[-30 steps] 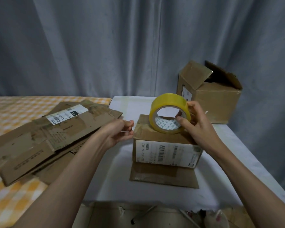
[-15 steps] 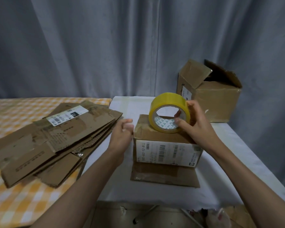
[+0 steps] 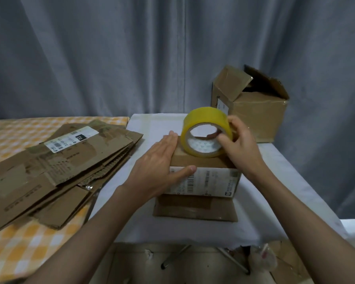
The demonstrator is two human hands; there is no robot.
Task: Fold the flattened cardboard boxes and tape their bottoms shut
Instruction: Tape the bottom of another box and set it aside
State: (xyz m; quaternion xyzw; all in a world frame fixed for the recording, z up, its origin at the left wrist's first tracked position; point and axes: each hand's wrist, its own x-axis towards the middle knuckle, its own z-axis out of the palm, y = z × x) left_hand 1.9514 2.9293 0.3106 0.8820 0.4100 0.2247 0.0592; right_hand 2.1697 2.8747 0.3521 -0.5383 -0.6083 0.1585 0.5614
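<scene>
Taping step: on the folded box [image 3: 201, 160], the open left hand [image 3: 162, 158] presses flat while the right hand [image 3: 237, 143] grips the tape roll [image 3: 205, 119]; next, the person must draw tape across the seam

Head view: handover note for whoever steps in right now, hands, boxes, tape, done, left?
Left hand: flat on the folded box, fingers straight, thumb on its front label.
Right hand: grips the yellow tape roll, which stands on edge atop that box.
Flattened boxes are stacked on the checkered table, at left. An open box stands at the white table's far right.
Done: this box is folded, bottom up.
Left: no fresh tape strip visible on it yet; tape it, then work through the stack.
</scene>
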